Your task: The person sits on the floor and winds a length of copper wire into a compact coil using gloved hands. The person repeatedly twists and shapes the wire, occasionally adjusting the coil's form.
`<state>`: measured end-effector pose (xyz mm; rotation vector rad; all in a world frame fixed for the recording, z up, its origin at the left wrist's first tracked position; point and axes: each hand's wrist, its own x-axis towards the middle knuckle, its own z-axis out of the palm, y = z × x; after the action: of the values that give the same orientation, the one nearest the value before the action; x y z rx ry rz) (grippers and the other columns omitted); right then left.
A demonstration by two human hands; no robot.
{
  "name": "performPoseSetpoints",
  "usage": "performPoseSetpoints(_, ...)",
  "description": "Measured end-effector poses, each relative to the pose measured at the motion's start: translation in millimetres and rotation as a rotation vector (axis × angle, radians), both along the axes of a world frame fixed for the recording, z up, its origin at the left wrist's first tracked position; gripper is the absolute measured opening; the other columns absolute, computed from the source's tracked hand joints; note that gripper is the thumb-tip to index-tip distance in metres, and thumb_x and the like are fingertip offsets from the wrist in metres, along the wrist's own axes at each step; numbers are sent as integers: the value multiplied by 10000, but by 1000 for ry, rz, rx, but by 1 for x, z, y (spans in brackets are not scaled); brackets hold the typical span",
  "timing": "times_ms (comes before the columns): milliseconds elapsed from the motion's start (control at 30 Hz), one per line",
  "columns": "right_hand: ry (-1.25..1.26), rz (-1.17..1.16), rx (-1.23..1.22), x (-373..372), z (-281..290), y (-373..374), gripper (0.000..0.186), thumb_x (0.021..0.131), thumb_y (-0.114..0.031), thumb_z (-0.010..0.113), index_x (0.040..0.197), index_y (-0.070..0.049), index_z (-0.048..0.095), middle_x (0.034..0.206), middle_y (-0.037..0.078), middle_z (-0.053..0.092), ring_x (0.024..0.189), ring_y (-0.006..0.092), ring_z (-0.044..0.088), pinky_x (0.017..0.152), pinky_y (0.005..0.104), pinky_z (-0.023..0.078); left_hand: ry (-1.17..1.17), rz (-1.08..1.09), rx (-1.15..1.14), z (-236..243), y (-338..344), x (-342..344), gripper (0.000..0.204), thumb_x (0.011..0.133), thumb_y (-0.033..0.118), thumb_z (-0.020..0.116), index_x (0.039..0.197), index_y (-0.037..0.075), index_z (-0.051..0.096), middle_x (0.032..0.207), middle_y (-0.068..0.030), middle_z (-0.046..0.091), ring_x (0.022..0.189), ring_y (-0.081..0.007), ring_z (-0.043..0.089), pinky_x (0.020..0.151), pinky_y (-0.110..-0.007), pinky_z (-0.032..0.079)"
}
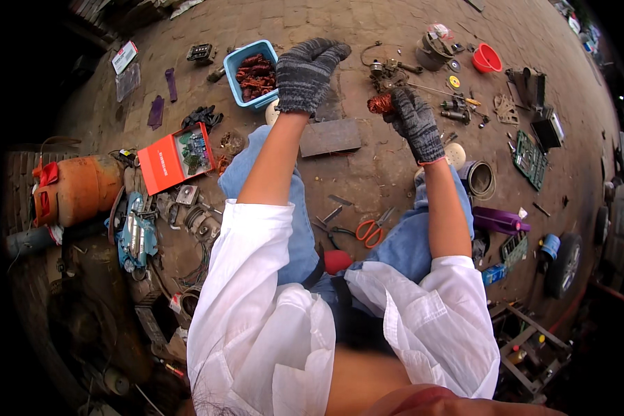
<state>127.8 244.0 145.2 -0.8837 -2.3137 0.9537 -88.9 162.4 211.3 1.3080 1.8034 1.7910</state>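
Observation:
My left hand [308,75], in a dark grey knitted glove, is raised beside the blue plastic basin [230,78]. Its fingers are bent and pressed together; whether anything is inside them is hidden. Reddish-brown copper coils [256,76] fill the basin. Further right, my right hand [414,123] wears a matching glove and grips a bundle of copper wire [380,104], which sticks out past its fingertips. Below the hands, a flat grey metal block [330,137] lies on the ground. Orange-handled scissors [374,227] rest between my legs.
At left are an open red box [161,165] with small parts and an orange gas cylinder [87,188]. A red bowl [487,58], a dark bucket [433,52] and metal parts [456,111] stand to the right. A green circuit board [529,159] and a wheel [565,265] lie further right.

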Motion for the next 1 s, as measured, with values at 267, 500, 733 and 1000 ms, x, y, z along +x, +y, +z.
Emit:
performPoseSetpoints(267,56,166,699,1,14,-9,557,643,-73,693,1155,-57,474,1042,178,556,940,342,554,791,384,467,24,97,-28,8,-4,-11,223,705,189,691,841,14,671,840,-123,657,754,-195,615,706,-300,470)
performPoseSetpoints(500,151,139,796,3,20,-6,421,739,-172,667,1105,-46,504,941,149,597,805,286,597,688,341,485,39,106,-13,7,-2,-8,215,715,184,672,838,7,669,832,-133,655,741,-217,612,705,-310,465)
performPoseSetpoints(733,210,39,-359,1,37,-25,376,863,-382,509,1047,-55,529,680,56,593,495,70,483,449,207,354,46,184,-22,10,-4,-7,204,724,174,661,841,7,668,819,-131,657,735,-215,614,693,-307,463)
performPoseSetpoints(1000,264,77,-336,2,39,-29,376,857,-371,525,1047,-46,532,691,60,590,498,80,478,456,214,358,63,210,25,8,-4,-11,208,716,165,671,830,-9,664,841,-123,655,772,-207,612,727,-301,461)
